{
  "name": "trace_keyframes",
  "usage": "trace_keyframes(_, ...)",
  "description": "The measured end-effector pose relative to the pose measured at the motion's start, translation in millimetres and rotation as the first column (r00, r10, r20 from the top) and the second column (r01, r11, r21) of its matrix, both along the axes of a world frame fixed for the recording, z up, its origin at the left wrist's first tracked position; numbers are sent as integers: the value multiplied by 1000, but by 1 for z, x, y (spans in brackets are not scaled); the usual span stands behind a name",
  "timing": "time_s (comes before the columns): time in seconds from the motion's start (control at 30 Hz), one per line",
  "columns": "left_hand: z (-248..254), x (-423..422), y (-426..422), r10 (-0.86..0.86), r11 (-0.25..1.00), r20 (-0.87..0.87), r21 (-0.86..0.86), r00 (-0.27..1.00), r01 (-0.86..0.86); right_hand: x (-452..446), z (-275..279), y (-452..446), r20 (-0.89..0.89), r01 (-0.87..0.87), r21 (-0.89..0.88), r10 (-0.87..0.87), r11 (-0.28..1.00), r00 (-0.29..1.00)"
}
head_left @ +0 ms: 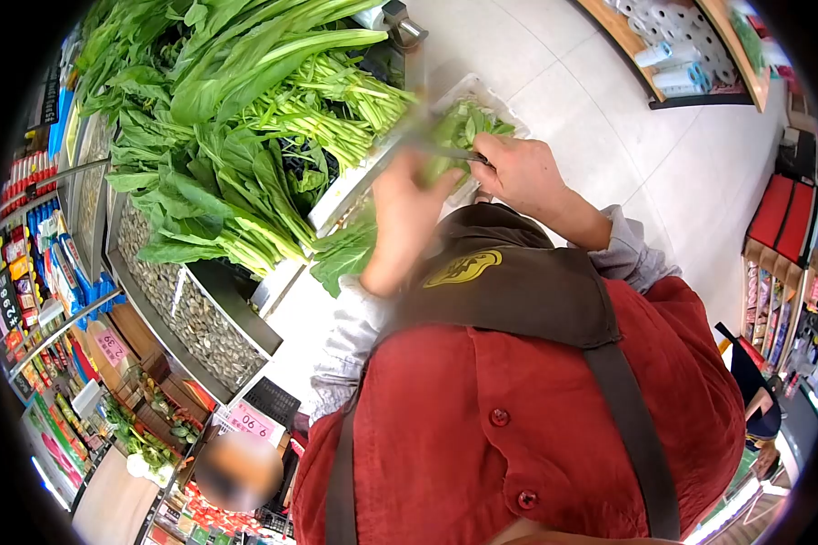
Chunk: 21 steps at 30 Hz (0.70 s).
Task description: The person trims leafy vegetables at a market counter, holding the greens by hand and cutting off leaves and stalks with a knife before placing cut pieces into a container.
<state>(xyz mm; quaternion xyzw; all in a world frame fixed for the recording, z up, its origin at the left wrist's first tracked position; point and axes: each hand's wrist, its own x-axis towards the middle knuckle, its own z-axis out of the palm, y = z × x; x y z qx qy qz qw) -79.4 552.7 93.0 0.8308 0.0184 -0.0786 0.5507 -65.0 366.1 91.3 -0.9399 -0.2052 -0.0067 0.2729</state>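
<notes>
The right hand (pixel 529 177) grips a knife (pixel 456 153); the left hand (pixel 398 207) is too blurred to confirm its hold, so keep its fingers off the edge, near the basket (pixel 511 111) beside the piled greens (pixel 195 186).

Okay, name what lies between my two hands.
Between the left hand and the right hand lie a blurred knife blade and some green leaves, seen in the head view.

We find our left hand (pixel 402 213) blurred, its fingers' hold unclear, and the knife (pixel 445 153) smeared. Our hands partly hide the crate (pixel 516 116); the picture's far edge cuts off the greens (pixel 236 20). We cannot read the apron badge (pixel 463 268).
</notes>
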Motion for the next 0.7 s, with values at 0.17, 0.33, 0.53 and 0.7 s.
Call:
trace_keyframes(0.17,-5,3,-9,67,997,48,-26,997,-66,0,-4,-5,-19,34,-23,-34,999,999)
trace_keyframes(0.33,-10,5,-12,89,995,29,-40,996,-88,0,-15,-17,-159,150,-149,-173,977,972)
trace_keyframes(0.53,-1,13,-15,63,995,43,-80,997,-59,2,-13,-20,-181,267,34,-257,963,949)
trace_keyframes(0.7,-9,7,-6,33,994,46,-102,998,-29,8,-7,-26,-226,277,187,-233,943,946)
